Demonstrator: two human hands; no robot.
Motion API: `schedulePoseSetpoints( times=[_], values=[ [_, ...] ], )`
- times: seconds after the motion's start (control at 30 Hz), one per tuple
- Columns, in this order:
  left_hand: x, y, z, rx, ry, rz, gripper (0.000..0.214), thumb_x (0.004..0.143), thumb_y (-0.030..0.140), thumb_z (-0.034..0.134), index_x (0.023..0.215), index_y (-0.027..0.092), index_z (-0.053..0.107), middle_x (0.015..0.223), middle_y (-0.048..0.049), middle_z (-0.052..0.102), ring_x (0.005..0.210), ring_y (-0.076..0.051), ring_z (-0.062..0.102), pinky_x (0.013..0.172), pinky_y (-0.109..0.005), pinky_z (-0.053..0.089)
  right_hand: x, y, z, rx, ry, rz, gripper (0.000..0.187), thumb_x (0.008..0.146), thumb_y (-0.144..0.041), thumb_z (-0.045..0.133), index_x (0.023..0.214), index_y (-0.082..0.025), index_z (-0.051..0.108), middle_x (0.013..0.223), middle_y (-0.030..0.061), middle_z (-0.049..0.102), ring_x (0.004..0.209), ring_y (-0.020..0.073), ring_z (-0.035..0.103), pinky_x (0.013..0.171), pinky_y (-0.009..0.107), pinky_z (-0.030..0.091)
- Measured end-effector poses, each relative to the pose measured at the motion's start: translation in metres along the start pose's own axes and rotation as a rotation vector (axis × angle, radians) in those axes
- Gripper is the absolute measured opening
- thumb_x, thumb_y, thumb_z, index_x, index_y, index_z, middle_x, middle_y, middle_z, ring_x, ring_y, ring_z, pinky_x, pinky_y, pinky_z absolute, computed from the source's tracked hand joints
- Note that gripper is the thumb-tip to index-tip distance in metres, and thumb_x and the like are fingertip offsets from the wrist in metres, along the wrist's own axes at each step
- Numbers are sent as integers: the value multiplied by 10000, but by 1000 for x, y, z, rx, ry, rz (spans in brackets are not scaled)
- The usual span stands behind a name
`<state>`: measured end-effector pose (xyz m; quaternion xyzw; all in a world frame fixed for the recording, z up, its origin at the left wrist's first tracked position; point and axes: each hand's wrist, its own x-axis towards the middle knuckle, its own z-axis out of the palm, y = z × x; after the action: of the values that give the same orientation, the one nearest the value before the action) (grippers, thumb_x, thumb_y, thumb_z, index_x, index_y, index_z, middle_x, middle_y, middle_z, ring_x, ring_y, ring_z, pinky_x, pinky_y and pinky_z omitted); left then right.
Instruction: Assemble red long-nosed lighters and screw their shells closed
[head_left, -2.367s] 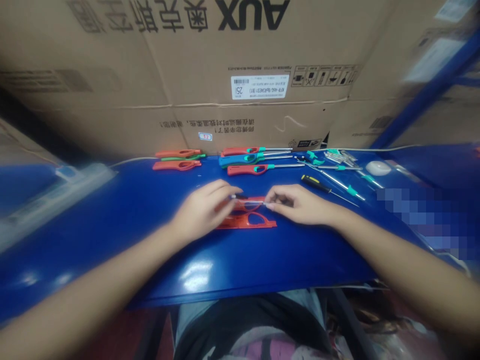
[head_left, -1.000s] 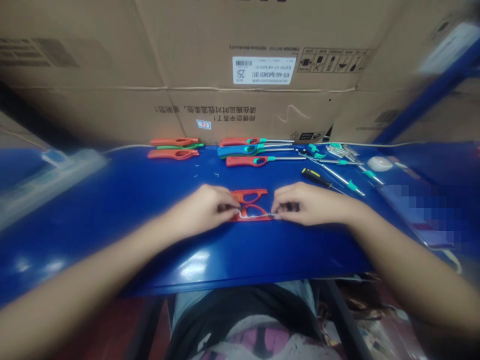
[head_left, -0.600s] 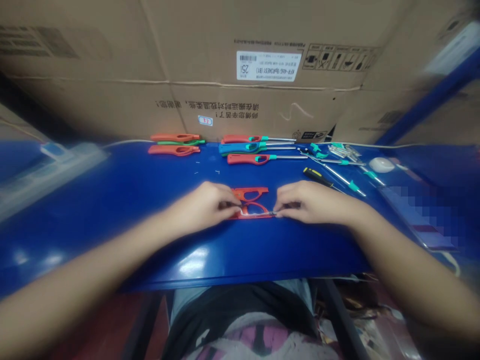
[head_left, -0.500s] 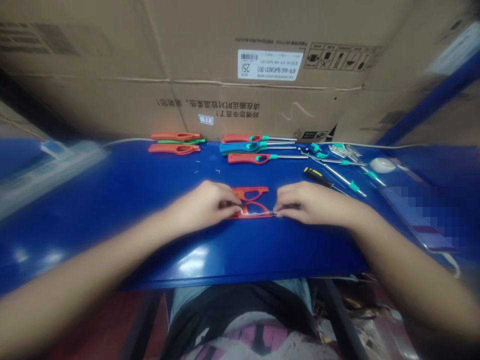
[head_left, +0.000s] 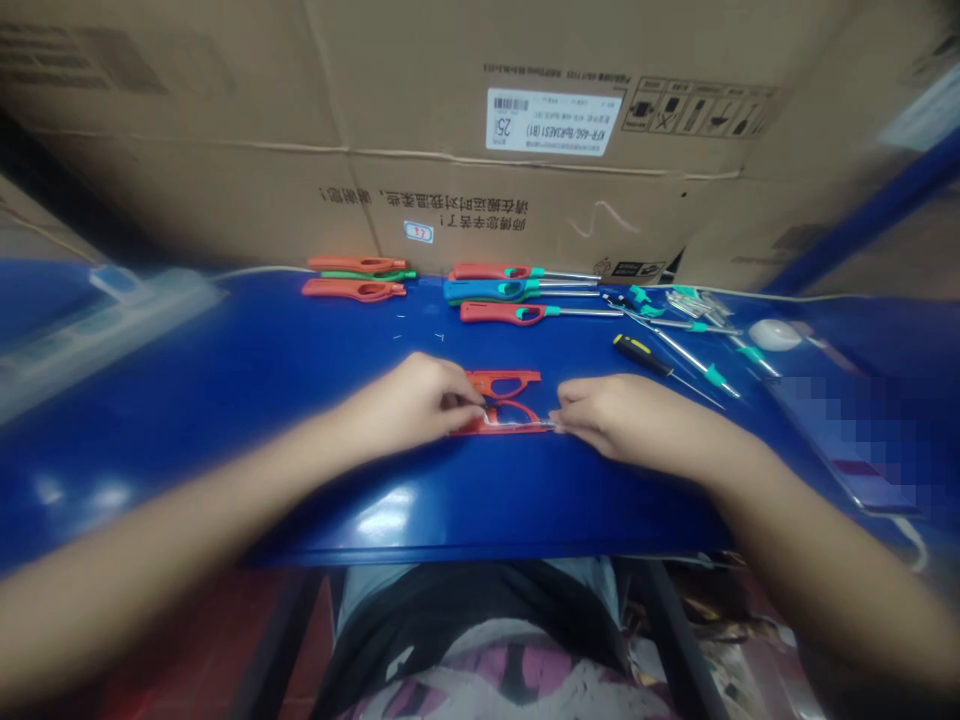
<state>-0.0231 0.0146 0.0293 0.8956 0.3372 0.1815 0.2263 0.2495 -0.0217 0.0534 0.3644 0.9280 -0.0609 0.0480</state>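
An orange lighter shell half [head_left: 517, 425] lies on the blue table in front of me, its hollow side up. A thin white wire [head_left: 501, 421] runs along it between my hands. My left hand [head_left: 439, 405] is pinched over the shell's left part; whatever small part its fingertips press is hidden. At the shell's right end, the thumb and fingers of my right hand [head_left: 596, 412] are closed on the end of the wire. Just behind lies a second orange shell half [head_left: 510, 383], partly covered by my left hand.
Behind are orange and green lighter shells [head_left: 356, 289] and several gas lighters [head_left: 502, 314]. A screwdriver [head_left: 641, 353], metal tubes with green ends [head_left: 679, 355], a white mouse-shaped object [head_left: 775, 335] and a phone-like device [head_left: 847, 440] lie right. A power strip [head_left: 112, 315] is left; cardboard [head_left: 420, 100] stands behind.
My right hand has turned slightly, its fingers lower and closer together at the wire end. My left hand stays over the shell. The whole view has shifted a little.
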Motion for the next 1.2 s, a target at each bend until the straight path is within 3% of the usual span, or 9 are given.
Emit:
schedulePoseSetpoints(
  times=[0.2, 0.27, 0.4, 0.57, 0.87, 1.03, 1.2],
  values=[
    [1, 0, 1, 1, -21, -12, 150, 874, 192, 702, 967, 201, 819, 891, -38, 772, 752, -159, 716, 694, -257, 541, 2, -15, -4, -159, -86, 20, 232, 879, -25, 540, 734, -144, 677, 786, 44, 599, 547, 114, 373, 541, 328, 205],
    [1, 2, 0, 10, -27, -17, 150, 877, 183, 701, 971, 184, 817, 890, -40, 771, 753, -152, 715, 697, -247, 537, 2, -16, -4, -172, -66, 16, 233, 904, -54, 533, 755, -138, 692, 805, 53, 617, 547, 117, 399, 544, 327, 216],
    [-1, 4, -2, 29, -15, -9, 140, 876, 172, 707, 965, 168, 814, 876, -36, 769, 743, -139, 711, 705, -233, 530, 3, -8, 2, 24, 108, -30, 241, 984, -275, 558, 879, -146, 732, 877, 64, 651, 671, 151, 558, 594, 300, 338],
    [-2, 3, 0, 53, -4, 24, 131, 881, 163, 702, 958, 163, 808, 874, -40, 770, 749, -144, 713, 714, -235, 530, 10, 1, 16, 324, 319, -67, 142, 951, -234, 620, 1037, -161, 706, 1048, 71, 668, 825, 156, 623, 736, 276, 463],
    [-5, 7, 1, 122, 7, 68, 146, 895, 128, 677, 962, 167, 801, 889, -49, 760, 791, -165, 712, 743, -252, 530, 19, 0, 26, 483, 304, -119, 15, 930, -175, 635, 916, -178, 639, 893, 22, 639, 771, 130, 574, 706, 249, 443],
    [-6, 9, -1, 138, 12, 70, 142, 899, 130, 672, 955, 170, 796, 897, -52, 753, 799, -171, 709, 754, -261, 532, 18, -4, 21, 536, 291, -28, 36, 903, -155, 606, 890, -177, 632, 745, -31, 563, 592, 80, 483, 598, 219, 390],
    [-6, 11, -2, 122, 15, 46, 133, 875, 118, 689, 933, 173, 796, 885, -43, 750, 785, -168, 705, 734, -259, 532, 19, -8, 24, 491, 282, 30, 48, 846, -162, 632, 874, -190, 605, 800, -25, 599, 639, 87, 496, 621, 224, 372]
  ],
)
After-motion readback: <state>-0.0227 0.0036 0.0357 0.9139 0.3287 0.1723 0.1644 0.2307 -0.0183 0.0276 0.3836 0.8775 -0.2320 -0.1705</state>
